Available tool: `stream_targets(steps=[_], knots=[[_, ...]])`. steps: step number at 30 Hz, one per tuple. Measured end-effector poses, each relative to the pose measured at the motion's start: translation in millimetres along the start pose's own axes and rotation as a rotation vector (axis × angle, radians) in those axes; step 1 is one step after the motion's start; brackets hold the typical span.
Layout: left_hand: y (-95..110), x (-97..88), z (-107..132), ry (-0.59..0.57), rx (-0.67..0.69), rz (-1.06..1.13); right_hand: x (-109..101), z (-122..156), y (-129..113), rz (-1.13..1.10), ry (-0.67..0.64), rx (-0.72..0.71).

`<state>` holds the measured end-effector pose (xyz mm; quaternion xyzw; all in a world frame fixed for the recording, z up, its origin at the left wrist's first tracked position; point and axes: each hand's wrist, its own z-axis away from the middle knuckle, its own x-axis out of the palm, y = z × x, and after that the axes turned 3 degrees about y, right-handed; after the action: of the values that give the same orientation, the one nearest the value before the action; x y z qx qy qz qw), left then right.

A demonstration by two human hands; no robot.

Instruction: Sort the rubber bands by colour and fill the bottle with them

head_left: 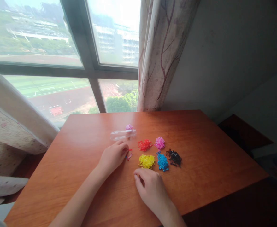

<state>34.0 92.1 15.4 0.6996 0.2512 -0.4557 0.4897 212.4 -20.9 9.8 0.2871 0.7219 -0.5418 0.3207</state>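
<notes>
My left hand [114,155] rests on the table with its fingers curled together. A small red band [130,150] pokes out at its fingertips. Just below them lie a few loose bands [129,156] in mixed colours. My right hand [151,186] is closed, thumb and forefinger bent towards each other, in front of a pile of yellow bands [146,161]. Whether it holds anything is hidden. Beyond are separate piles of red bands [144,145], pink bands [160,143], blue bands [162,162] and black bands [174,158].
A clear plastic bottle [121,135] lies on its side behind my left hand, with a purple-pink object [129,127] beside it. The brown wooden table [211,157] stands against a window [114,37] with patterned curtains [162,47].
</notes>
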Motion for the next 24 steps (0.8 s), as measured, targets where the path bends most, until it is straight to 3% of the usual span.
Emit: stream_targets(steps=[6, 17, 24], knots=[[4, -0.2, -6, 0.029, 0.031, 0.033, 7, 5, -6, -0.016, -0.037, -0.006], [33, 16.4, -51, 0.039, 0.059, -0.005, 16, 13, -8, -0.027, -0.074, -0.004], [28, 11.2, -45, 0.002, 0.079, 0.007, 15, 12, -5, -0.004, -0.036, 0.034]])
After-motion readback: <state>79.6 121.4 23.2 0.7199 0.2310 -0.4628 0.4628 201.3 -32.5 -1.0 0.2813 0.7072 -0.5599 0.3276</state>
